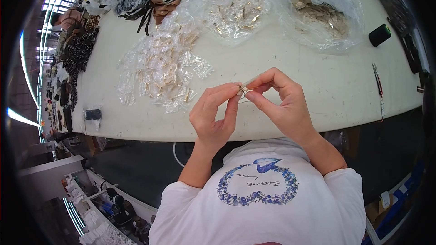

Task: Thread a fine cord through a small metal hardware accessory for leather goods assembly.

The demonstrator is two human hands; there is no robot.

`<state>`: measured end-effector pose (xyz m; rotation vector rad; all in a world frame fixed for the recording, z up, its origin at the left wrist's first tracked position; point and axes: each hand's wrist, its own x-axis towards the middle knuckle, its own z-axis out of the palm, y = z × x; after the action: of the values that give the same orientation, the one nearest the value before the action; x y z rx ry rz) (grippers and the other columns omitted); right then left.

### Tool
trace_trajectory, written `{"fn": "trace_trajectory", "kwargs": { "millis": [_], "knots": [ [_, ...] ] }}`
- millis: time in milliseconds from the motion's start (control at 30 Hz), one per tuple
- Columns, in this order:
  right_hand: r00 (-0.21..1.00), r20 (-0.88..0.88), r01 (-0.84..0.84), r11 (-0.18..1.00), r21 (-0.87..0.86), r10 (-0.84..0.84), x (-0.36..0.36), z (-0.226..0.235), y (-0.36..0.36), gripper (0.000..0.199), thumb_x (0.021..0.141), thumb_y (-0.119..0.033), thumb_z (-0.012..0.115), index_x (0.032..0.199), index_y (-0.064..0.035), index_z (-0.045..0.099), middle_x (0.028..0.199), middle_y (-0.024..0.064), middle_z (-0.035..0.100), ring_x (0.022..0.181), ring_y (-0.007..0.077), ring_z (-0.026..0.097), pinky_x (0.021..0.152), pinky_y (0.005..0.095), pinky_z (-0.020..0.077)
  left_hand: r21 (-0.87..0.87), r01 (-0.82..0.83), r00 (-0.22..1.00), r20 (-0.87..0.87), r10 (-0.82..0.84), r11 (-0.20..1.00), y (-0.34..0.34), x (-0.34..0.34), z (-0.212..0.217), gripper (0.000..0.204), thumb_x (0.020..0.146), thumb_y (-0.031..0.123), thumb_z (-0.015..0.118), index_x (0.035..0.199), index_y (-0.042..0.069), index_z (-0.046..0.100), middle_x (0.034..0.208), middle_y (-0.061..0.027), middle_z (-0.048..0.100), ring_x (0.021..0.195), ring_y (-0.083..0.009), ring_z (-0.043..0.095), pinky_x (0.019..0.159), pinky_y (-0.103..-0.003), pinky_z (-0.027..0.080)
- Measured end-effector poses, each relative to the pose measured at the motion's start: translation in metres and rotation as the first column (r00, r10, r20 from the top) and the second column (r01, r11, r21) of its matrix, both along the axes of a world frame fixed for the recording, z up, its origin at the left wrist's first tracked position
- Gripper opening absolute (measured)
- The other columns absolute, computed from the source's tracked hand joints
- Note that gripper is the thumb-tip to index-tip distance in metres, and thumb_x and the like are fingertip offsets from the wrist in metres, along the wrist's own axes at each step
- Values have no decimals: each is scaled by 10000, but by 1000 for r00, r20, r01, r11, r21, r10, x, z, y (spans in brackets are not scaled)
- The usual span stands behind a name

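Observation:
Over the near part of the white table, my left hand (214, 114) and my right hand (285, 102) meet fingertip to fingertip. Both pinch a small pale piece with a thin cord (243, 91); the fingers cover most of it, so its exact kind does not show. Thumb and forefinger are closed on it in each hand. To the left of my hands lies a spread heap of small clear plastic packets (165, 70) with gold-coloured pieces inside.
Farther back on the table (254, 122) lie a clear bag of gold-coloured pieces (238, 13) and a bag of flat beige pieces (322, 16). At the right are a dark thread spool (379, 35) and slim pointed snips (378, 81). Dark straps (145, 16) lie back left.

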<state>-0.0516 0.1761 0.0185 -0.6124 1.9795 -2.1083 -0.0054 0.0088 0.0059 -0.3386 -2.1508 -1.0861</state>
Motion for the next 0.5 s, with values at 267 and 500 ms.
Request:
{"fn": "trace_trajectory", "kwargs": {
  "millis": [267, 500],
  "knots": [
    [977, 213, 60, 948, -313, 9, 2, -21, -11, 254, 872, -7, 695, 1083, -36, 556, 990, 55, 624, 947, 154, 626, 878, 290, 497, 244, -56, 979, 206, 4, 968, 7, 3, -5, 175, 881, -85, 681, 1036, -26, 623, 963, -127, 713, 851, -162, 693, 794, -260, 544],
    [986, -160, 47, 998, 40, -40, 1, -23, -12, 356, 859, -124, 734, 1177, -58, 589, 1240, 145, 578, 1116, 232, 578, 944, 332, 467, 504, -111, 955, 294, -49, 856, 1, -11, 5, 151, 905, -18, 688, 1039, -22, 619, 923, -91, 695, 801, -116, 660, 726, -232, 521]
  ]
}}
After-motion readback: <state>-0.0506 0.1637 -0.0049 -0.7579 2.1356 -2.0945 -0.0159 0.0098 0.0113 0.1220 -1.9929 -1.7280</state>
